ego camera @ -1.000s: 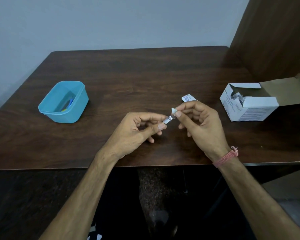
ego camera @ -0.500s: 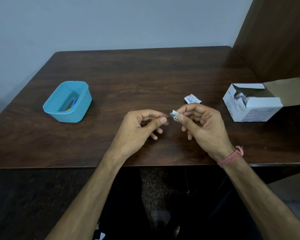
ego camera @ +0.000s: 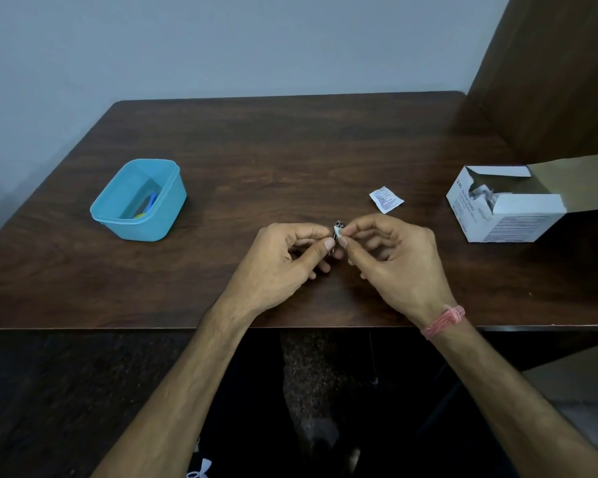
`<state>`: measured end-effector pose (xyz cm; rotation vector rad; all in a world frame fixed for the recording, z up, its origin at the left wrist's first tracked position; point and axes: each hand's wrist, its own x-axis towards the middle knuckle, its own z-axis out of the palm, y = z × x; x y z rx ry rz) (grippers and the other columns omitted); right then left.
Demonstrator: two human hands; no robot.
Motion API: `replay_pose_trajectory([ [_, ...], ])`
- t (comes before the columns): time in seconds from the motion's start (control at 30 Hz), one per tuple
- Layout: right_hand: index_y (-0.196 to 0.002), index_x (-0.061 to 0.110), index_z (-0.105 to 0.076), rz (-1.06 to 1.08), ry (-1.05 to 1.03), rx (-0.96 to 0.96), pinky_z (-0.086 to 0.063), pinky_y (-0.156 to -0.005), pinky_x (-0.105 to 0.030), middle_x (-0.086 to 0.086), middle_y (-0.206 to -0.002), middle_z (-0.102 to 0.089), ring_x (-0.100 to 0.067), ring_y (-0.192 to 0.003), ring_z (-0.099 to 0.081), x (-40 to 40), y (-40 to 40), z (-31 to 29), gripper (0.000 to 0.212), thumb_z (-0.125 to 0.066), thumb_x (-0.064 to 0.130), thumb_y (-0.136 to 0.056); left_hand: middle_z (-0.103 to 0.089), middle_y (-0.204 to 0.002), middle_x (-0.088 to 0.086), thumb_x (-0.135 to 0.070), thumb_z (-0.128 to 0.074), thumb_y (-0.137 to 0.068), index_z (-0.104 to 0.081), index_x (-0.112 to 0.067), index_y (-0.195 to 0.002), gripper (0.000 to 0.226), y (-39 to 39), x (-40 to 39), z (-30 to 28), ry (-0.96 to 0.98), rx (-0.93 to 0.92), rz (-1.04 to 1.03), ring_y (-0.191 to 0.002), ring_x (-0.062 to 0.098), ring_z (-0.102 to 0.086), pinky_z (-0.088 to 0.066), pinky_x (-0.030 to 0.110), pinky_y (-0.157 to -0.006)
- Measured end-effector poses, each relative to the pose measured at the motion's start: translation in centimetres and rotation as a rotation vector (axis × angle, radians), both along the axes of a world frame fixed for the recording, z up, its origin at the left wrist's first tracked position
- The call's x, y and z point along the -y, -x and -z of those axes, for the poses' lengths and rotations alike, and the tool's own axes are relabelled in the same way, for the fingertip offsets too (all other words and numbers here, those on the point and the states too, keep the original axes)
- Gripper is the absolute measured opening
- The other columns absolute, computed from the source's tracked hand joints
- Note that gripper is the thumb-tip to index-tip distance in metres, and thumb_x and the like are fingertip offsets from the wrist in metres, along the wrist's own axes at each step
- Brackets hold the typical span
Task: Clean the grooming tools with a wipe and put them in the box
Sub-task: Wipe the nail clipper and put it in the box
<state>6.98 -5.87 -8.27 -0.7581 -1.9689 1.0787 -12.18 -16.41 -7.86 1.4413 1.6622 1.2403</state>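
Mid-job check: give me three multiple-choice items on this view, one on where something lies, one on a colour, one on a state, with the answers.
1. Where does the small printed packet lie on the table?
A. Inside the tub
B. Between the hands and the cardboard carton
C. At the far left edge

2. What colour is the plastic tub?
A. Red
B. Light blue
C. White

3. How is the cardboard carton?
A. Open, flap folded back
B. Taped shut
C. Crushed flat

Answers:
1 B, the packet lies beyond the right hand, left of the carton.
2 B, its walls and rim are light blue.
3 A, the top stands open and contents show inside.

The left hand pinches the small metal tool; the right presses the wipe on it.
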Motion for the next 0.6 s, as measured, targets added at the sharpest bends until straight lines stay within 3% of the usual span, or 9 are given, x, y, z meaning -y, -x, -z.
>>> replay_pose_trajectory([
  [0.13,-0.101,0.023,-0.082,0.010,0.013,0.005,-0.066,-0.062,-0.051,0.006,-0.085,-0.082,-0.019,-0.072,-0.080,0.1,-0.1,-0.3,0.009,-0.086,0.016,-0.097,-0.086,-0.095,-0.007,-0.021,-0.086,-0.099,-0.086,-0.026,-0.113,0.015,-0.3,-0.2,0.1,-0.023,0.022,-0.031,-0.081,0.012,-0.080,-0.061,0.026,-0.073],
  [0.33,-0.100,0.020,-0.079,0.049,0.095,-0.051,-0.066,-0.059,-0.049,0.003,-0.094,-0.082,-0.020,-0.072,-0.082,0.3,0.0,-0.6,0.007,-0.084,0.014,-0.098,-0.086,-0.099,-0.009,-0.019,-0.078,-0.106,-0.087,-0.024,-0.120,0.017,-0.1,-0.4,0.4,-0.035,0.045,-0.104,-0.088,0.014,-0.083,-0.064,0.029,-0.067],
  [0.47,-0.100,0.019,-0.078,0.045,0.140,-0.089,-0.062,-0.055,-0.040,-0.001,-0.096,-0.082,-0.023,-0.073,-0.082,0.3,-0.2,-0.8,0.007,-0.084,0.015,-0.099,-0.085,-0.106,-0.011,-0.020,-0.080,-0.104,-0.087,-0.020,-0.122,0.019,0.0,-0.6,0.7,-0.094,0.062,-0.149,-0.098,0.011,-0.082,-0.067,0.033,-0.065],
  [0.6,-0.101,0.016,-0.077,0.077,0.171,-0.151,-0.061,-0.055,-0.033,-0.006,-0.097,-0.081,-0.027,-0.070,-0.080,0.2,-0.2,-1.3,0.008,-0.084,0.013,-0.099,-0.069,-0.103,-0.009,-0.018,-0.083,-0.101,-0.088,-0.021,-0.117,0.018,0.4,-1.0,1.0,-0.095,0.089,-0.202,-0.091,0.011,-0.076,-0.069,0.035,-0.066],
])
